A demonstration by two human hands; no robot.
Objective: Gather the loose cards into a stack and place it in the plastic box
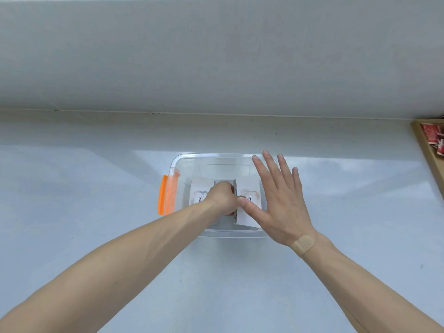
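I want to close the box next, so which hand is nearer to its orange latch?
Left. The left hand is down inside the plastic box among the cards, just right of the orange latch. The right hand is open over the box's far side.

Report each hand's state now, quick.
Left hand: closed, reaching down inside the clear plastic box; what it grips cannot be told.
Right hand: open, fingers spread, holding nothing, above the white printed cards.

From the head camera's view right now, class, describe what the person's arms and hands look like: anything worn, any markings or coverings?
Both forearms are bare, with no sleeves in view. The left hand shows no rings, watch or gloves. The right hand is bare too, but a tan adhesive plaster lies diagonally across the back of its wrist. No other markings are visible.
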